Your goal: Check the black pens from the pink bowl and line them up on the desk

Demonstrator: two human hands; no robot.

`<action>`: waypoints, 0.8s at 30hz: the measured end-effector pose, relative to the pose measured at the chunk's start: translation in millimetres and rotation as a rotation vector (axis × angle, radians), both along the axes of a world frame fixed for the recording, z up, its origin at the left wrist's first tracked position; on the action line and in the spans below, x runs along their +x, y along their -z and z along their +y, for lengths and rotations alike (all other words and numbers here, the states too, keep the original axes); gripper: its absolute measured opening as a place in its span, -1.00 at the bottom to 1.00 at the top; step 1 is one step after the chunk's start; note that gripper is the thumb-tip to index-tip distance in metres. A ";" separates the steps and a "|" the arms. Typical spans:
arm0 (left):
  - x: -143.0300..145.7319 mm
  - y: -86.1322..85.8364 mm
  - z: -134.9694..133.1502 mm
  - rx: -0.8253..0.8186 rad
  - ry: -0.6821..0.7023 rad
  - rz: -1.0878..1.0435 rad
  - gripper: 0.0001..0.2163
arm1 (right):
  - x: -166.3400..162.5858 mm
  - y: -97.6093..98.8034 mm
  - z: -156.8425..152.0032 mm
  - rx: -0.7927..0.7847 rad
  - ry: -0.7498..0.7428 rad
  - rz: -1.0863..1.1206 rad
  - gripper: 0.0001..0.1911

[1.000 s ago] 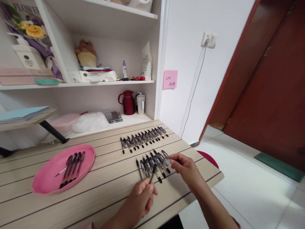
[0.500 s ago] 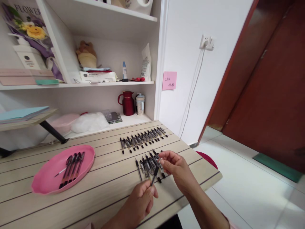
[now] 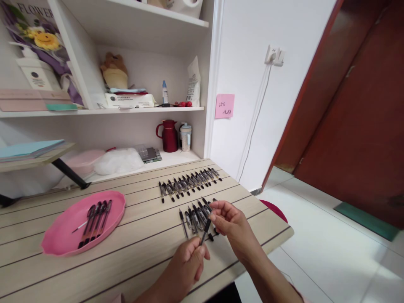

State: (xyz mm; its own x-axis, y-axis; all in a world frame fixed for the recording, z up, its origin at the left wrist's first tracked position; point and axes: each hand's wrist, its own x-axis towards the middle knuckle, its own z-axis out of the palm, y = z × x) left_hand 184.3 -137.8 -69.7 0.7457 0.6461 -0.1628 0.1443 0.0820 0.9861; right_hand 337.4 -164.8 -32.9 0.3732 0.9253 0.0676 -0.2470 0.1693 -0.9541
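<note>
My left hand (image 3: 191,261) is closed around the lower part of a black pen (image 3: 205,231), which slants up and to the right. At the pen's upper end, the thumb and fingers of my right hand (image 3: 232,223) are pinched together. What sits between those right fingertips is small and mostly hidden. Just behind my hands lies a row of pens (image 3: 194,216), partly covered by the right hand. Farther back on the table is a longer row of black pens (image 3: 189,185).
A pink tray (image 3: 53,242) on the left holds several dark pens (image 3: 97,221) and a thin white refill-like stick (image 3: 80,227). A small raised stand (image 3: 67,168) is at the far left. Behind the table, a shelf carries a red jug (image 3: 169,136) and a cup (image 3: 186,138).
My right fingertips have come slightly closer to the pen's upper end. The left hand keeps its hold and has barely moved.
</note>
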 end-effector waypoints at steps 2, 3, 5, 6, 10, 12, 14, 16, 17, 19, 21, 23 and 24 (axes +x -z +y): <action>0.2 1.0 -1.0 0.061 -0.035 0.000 -0.74 | -1.1 0.4 -0.3 -0.001 -0.004 -0.004 -0.61; 0.1 0.6 -1.6 0.098 -0.057 0.002 -0.74 | -1.5 0.2 -0.4 0.001 -0.007 -0.009 -0.62; -0.5 -2.1 -2.7 0.158 -0.078 0.025 -0.73 | -2.0 -0.9 -0.7 0.008 -0.017 -0.023 -0.62; -0.9 -4.4 -3.2 0.178 -0.077 0.045 -0.72 | -2.0 -1.9 -0.9 0.009 -0.024 -0.029 -0.62; -3.3 -15.5 -3.8 0.253 -0.070 0.104 -0.73 | -0.8 -7.7 -2.0 -0.008 -0.067 -0.029 -0.59; -4.3 -19.4 -4.0 0.246 -0.058 0.086 -0.73 | 0.6 -9.6 -2.5 -0.040 -0.105 -0.040 -0.63; -4.9 -21.1 -4.4 0.206 -0.032 0.050 -0.72 | 1.6 -9.2 -2.3 -0.073 -0.152 -0.056 -0.69; -5.0 -20.7 -4.7 0.194 -0.026 0.026 -0.72 | 1.7 -6.9 -1.3 -0.065 -0.177 -0.050 -0.74; -5.0 -20.0 -4.8 0.203 -0.026 0.021 -0.72 | 1.3 -5.7 -0.7 -0.045 -0.171 -0.039 -0.76; -4.9 -18.1 -4.7 0.228 -0.032 0.010 -0.73 | 0.1 -4.1 0.4 -0.005 -0.140 -0.022 -0.76; -4.9 -16.8 -4.5 0.224 -0.055 -0.007 -0.72 | -1.0 -4.6 0.7 0.012 -0.139 -0.025 -0.74; -5.0 -16.3 -4.3 0.189 -0.060 -0.016 -0.72 | -1.4 -6.1 0.4 0.011 -0.182 -0.024 -0.72; -5.0 -16.1 -4.3 0.175 -0.056 -0.016 -0.72 | -1.5 -6.6 0.3 0.010 -0.204 -0.015 -0.67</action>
